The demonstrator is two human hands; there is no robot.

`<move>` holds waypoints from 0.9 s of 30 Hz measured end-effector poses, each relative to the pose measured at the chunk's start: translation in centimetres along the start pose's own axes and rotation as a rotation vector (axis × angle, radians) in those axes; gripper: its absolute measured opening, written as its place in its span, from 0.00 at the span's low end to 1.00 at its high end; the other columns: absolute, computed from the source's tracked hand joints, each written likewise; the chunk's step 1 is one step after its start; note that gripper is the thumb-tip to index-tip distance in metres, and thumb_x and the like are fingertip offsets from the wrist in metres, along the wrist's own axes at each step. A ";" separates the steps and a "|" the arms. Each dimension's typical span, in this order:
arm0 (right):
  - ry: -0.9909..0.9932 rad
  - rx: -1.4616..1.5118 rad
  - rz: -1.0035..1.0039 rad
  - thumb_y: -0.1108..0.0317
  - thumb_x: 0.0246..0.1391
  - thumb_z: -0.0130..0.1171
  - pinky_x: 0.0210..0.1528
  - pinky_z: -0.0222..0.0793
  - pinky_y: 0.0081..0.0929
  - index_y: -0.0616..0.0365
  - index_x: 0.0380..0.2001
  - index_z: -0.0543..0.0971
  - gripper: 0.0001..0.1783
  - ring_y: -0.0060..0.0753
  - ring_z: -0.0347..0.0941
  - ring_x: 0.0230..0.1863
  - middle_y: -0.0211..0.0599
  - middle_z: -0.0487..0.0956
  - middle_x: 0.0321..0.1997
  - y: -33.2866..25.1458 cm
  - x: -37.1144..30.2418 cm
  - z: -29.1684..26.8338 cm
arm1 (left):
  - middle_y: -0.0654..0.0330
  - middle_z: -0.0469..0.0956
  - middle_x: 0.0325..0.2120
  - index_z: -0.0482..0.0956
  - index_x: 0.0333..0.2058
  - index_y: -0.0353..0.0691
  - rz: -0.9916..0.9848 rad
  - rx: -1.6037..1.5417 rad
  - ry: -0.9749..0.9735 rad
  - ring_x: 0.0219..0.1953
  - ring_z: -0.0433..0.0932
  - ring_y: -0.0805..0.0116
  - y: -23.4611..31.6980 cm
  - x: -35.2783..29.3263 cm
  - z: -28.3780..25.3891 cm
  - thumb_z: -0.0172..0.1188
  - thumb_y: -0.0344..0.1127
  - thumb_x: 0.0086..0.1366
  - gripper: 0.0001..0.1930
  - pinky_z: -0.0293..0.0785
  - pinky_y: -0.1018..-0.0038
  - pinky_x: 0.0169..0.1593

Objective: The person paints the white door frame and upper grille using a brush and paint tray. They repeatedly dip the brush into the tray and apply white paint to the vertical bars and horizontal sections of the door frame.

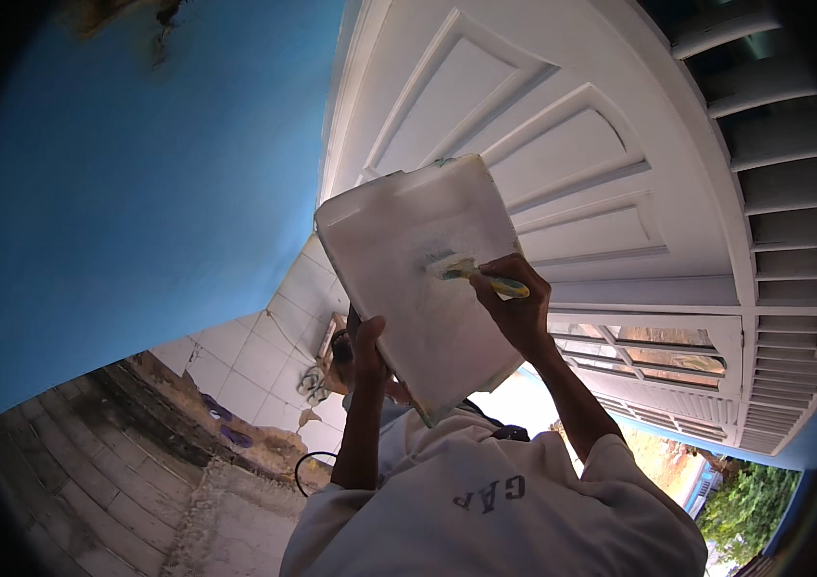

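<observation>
My left hand is closed on the lower left edge of a white rectangular panel, thumb on its face and the other fingers partly hidden. The panel is tilted in front of my chest, with greenish smears along its edges. In my right hand is a paintbrush with a yellow and bluish-green handle. Its pale, paint-coated bristles lie against the panel's middle. Around them the surface shows a faint grey-green patch.
A blue wall rises on the left, stained at the top. Behind the panel stands a white panelled door, with slatted louvres on its right. Sandals rest on white tiles; a purple flip-flop lies by a broken tile edge.
</observation>
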State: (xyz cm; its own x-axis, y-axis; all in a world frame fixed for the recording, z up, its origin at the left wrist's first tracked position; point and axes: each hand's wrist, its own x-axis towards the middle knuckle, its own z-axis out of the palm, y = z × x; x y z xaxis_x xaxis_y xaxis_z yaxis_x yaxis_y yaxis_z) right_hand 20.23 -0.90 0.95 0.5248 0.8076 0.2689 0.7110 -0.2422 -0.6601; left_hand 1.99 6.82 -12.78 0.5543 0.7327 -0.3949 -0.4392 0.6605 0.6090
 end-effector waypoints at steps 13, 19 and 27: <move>0.018 0.015 0.103 0.73 0.52 0.72 0.36 0.75 0.23 0.59 0.34 0.78 0.11 0.22 0.79 0.34 0.33 0.80 0.33 2.0 -2.9 -6.0 | 0.50 0.68 0.52 0.60 0.64 0.36 -0.113 0.007 0.067 0.55 0.70 0.52 -1.4 0.5 1.2 0.59 0.50 0.50 0.43 0.70 0.56 0.55; 0.080 -0.139 0.030 0.75 0.48 0.73 0.37 0.79 0.25 0.61 0.34 0.80 0.12 0.30 0.81 0.35 0.38 0.81 0.35 -4.2 1.8 -14.9 | 0.53 0.70 0.52 0.65 0.62 0.38 -0.132 0.001 0.076 0.54 0.68 0.56 -3.2 1.0 -0.8 0.62 0.46 0.51 0.39 0.65 0.59 0.58; 0.336 -0.875 -0.684 0.77 0.53 0.67 0.38 0.77 0.24 0.62 0.39 0.81 0.09 0.28 0.80 0.38 0.36 0.81 0.39 -18.4 14.6 -29.2 | 0.53 0.69 0.53 0.64 0.64 0.38 -0.138 -0.003 0.028 0.55 0.67 0.56 -2.8 1.0 -0.4 0.64 0.51 0.49 0.44 0.65 0.59 0.58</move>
State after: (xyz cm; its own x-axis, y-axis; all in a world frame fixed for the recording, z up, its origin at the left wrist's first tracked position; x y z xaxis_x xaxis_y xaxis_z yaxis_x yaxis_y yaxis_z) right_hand 28.49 -0.38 37.46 -0.0899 0.7617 0.6416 0.9059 -0.2051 0.3704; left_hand 3.49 5.76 -15.09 0.5892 0.6394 -0.4939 -0.3624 0.7555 0.5457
